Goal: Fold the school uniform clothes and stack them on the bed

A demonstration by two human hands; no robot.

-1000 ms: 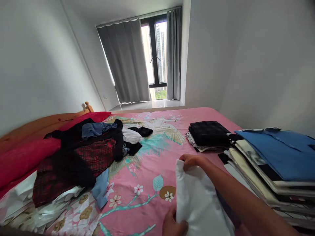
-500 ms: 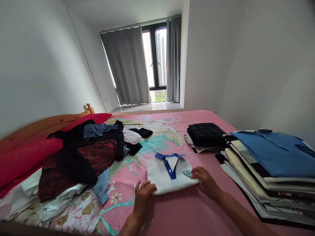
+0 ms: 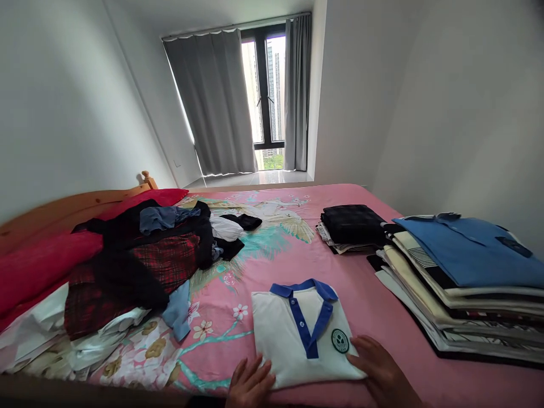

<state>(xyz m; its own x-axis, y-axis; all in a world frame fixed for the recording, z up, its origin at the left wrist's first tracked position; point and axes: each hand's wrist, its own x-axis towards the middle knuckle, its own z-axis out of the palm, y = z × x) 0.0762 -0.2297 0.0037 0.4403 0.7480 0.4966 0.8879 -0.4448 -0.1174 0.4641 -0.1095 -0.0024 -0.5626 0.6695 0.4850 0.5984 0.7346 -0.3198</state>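
A white polo shirt [image 3: 289, 340] with a blue collar, a blue button placket and a round green badge lies folded on the bed in front of me. My left hand [image 3: 251, 382] rests at its lower left corner, fingers stretched out and lying flat. At the right edge, just below the badge, my right hand [image 3: 378, 362] touches the cloth with its fingers extended; its thumb is hard to make out. The lower parts of both hands run out of the picture at the bottom.
To the right stands a tall stack of folded clothes [image 3: 450, 294], topped by a blue polo shirt [image 3: 467, 249]. Behind it sits a smaller dark folded pile [image 3: 352, 224]. Loose clothes [image 3: 140, 272] heap up on the left, beside red pillows [image 3: 46, 266]. The bed [image 3: 289, 260] has a pink patterned cover.
The white polo shirt has come nearer to me and now lies flatter. Both hands have moved down with it, and the left fingers have spread out flat. My view has tilted slightly.
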